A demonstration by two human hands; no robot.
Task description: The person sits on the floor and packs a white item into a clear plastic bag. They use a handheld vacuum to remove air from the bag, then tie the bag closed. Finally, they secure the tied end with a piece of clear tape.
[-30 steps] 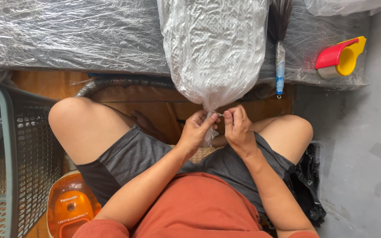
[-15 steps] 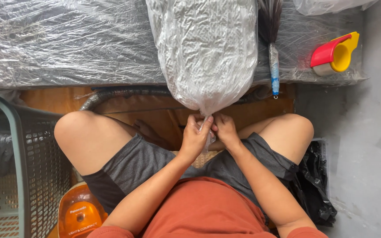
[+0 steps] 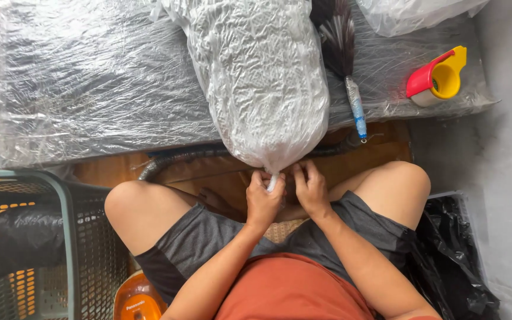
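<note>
A large clear plastic bag (image 3: 262, 77), stuffed full and crinkled, lies on a plastic-wrapped grey slab (image 3: 90, 89) and hangs over its near edge. The bag's twisted neck (image 3: 272, 178) points down at me. My left hand (image 3: 263, 198) is closed around that twisted end. My right hand (image 3: 310, 189) sits right beside it, fingers curled at the neck's right side; whether it grips the plastic is hard to tell. I sit with bare knees spread, in grey shorts and an orange shirt.
A feather duster (image 3: 345, 65) lies right of the bag. A red and yellow tape dispenser (image 3: 437, 77) sits at the slab's right end. A green mesh basket (image 3: 42, 249) stands at my left, a black bag (image 3: 451, 261) at my right, an orange appliance (image 3: 137, 299) below.
The view has shifted and drawn closer. Both hands stay at the bag's neck, and the neck looks more tightly twisted, with my left hand now wrapped around it.
</note>
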